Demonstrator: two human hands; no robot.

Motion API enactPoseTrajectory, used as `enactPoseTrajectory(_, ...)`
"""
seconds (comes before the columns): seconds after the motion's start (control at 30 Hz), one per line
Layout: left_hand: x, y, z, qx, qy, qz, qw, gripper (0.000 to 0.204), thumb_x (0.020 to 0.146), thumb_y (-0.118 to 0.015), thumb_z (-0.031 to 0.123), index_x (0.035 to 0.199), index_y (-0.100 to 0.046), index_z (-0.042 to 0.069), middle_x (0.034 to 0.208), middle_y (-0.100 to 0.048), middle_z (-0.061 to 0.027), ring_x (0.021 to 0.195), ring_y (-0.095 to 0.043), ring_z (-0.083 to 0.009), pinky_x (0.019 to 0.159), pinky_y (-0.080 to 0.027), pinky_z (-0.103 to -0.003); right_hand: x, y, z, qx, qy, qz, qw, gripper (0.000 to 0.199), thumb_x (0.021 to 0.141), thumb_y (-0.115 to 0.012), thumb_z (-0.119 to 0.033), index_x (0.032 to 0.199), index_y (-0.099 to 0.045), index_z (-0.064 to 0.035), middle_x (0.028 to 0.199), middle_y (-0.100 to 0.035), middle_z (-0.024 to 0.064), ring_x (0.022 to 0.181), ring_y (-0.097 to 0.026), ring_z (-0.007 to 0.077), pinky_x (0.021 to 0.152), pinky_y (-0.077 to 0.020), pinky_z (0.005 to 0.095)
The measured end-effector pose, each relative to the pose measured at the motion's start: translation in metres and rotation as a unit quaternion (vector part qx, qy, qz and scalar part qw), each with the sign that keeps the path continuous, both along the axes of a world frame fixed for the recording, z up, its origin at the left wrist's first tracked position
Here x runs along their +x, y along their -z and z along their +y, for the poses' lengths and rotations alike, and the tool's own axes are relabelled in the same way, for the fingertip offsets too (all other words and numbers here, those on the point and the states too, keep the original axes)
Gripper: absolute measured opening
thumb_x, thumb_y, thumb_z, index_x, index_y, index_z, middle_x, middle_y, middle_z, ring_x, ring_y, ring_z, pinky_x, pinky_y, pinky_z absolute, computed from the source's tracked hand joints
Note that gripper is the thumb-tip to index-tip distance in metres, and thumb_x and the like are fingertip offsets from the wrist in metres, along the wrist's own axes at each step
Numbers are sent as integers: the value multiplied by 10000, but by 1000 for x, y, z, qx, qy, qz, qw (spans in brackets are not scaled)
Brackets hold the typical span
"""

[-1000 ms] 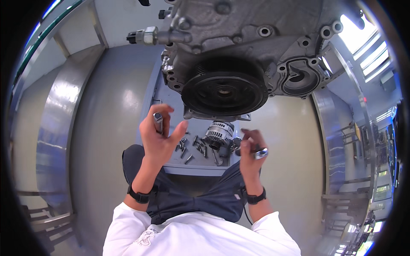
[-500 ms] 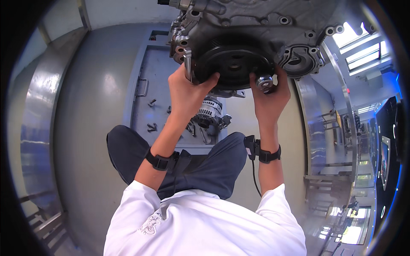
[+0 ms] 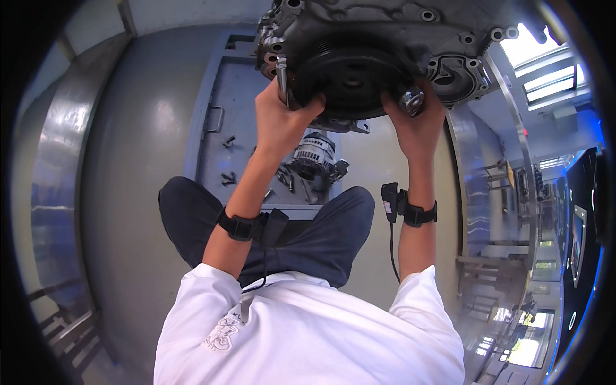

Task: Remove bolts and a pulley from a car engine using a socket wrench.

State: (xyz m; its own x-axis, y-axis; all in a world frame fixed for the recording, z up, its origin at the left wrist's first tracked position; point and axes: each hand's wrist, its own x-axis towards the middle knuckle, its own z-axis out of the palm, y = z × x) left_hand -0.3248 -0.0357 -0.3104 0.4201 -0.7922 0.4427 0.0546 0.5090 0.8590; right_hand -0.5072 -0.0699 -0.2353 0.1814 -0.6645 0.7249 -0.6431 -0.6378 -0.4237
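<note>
In front of me a large black grooved pulley sits on the face of a grey metal engine. My left hand is closed at the pulley's left edge, its thumb on the front face. A slim chrome tool bar stands up along that hand; its lower end is hidden. At the right edge my right hand is closed, thumb against the pulley and fingers mostly hidden. A round chrome tool end shows between this thumb and fingers; I cannot tell which tool it belongs to.
Below the engine, a grey tray-like base holds an alternator and several loose bolts. My knees are on either side of its near edge. Metal-sided benches run along the left, with more metal furniture at right.
My right hand has shifted right and slightly up along the pulley's edge, the chrome tool end moving with it. The left hand stays in nearly the same place. The view has tilted slightly.
</note>
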Motion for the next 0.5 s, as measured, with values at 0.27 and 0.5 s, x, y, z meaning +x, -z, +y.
enactPoseTrajectory(0.27,-4,-6,7,3,-9,6,1000,189,685,-674,42,834,-596,-44,698,-610,-27,646,-534,-72,607,-441,-225,7,0,12,22,16,-18,999,439,677,-711,-142,1047,-575,53,837,-646,119,754,-592,126,696,-447,242)
enactPoseTrajectory(0.5,-5,1,-8,3,27,58,998,250,668,-637,37,905,-607,-39,737,-633,-56,669,-558,-102,636,-452,-240,5,0,1,-37,10,7,999,389,637,-722,-163,964,-600,9,824,-632,153,697,-628,235,617,-476,306)
